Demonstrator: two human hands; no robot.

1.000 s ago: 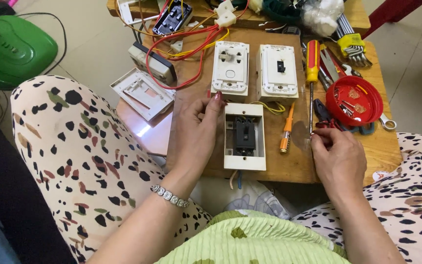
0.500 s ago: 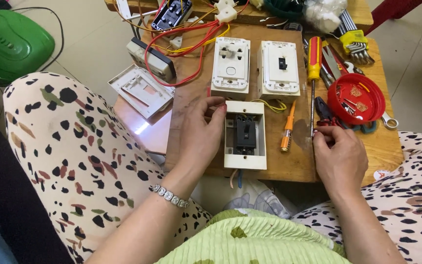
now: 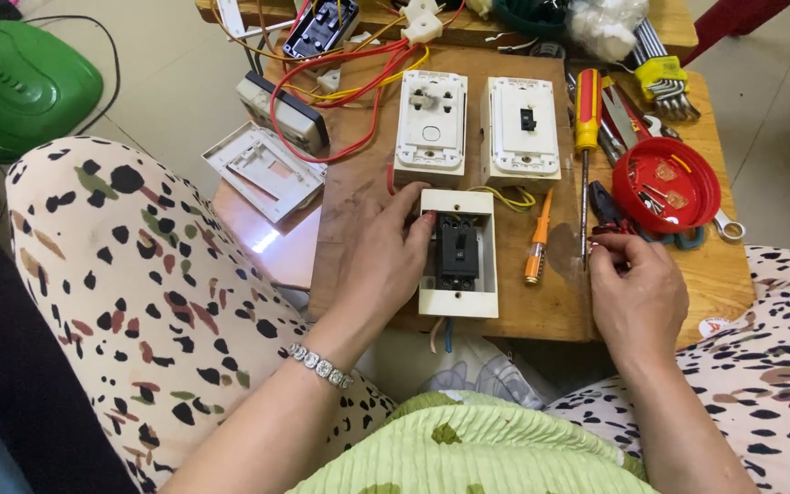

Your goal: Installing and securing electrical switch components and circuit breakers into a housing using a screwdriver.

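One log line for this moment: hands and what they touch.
left hand: on breaker box | right hand: at pliers by red lid | orange tester: between, untouched
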